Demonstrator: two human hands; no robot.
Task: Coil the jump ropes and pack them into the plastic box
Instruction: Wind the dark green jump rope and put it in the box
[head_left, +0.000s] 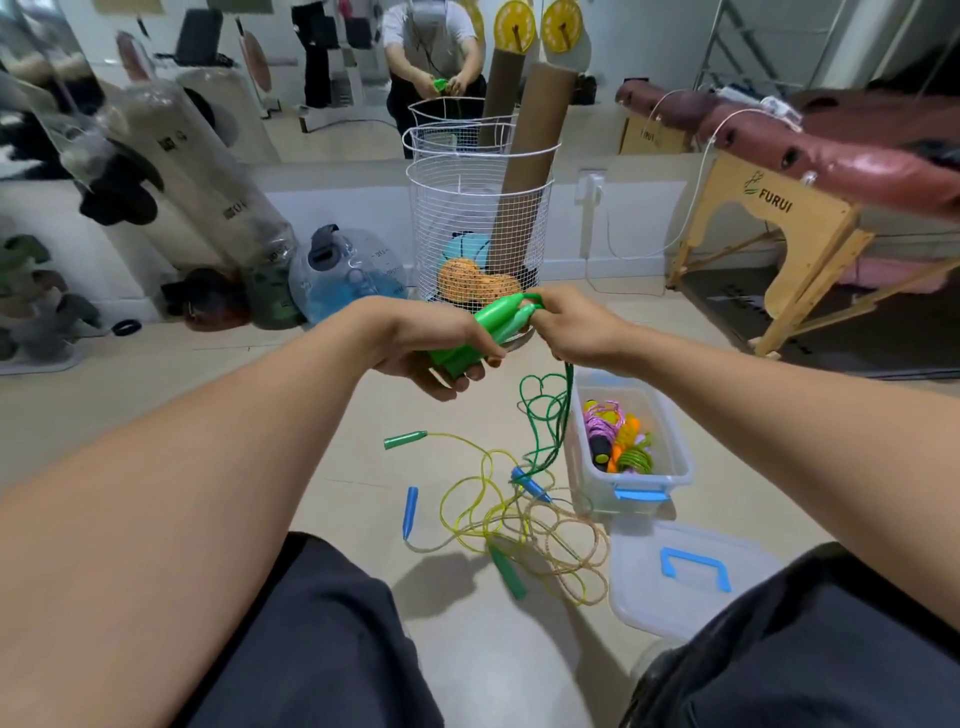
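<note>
Head cam: I see the left hand curled round the two bright green handles of a jump rope, held side by side at chest height over the floor. Right hand pinches the green cord right at the handle tips, fingers bunched; the cord drops from that hand in loose loops down to the floor just left of the plastic box. Box is open, clear with a blue latch on its near wall, and sits on the floor to the right of the rope pile. Inside it I can make out a pink coiled rope, orange handles and a small green coil; I can't tell how many ropes that is. Lid with blue handle lies flat on the floor just nearer than the box, beside my view of the right knee. On the floor between the knees and the box there's a tangle: a yellow cord with darker green handles, and a beige cord with blue handles, all overlapping and uncoiled. The hanging green cord touches that tangle at its lower end. Behind the hands: white wire basket with a cardboard tube and balls in it, against a mirror. Massage table far right.
</note>
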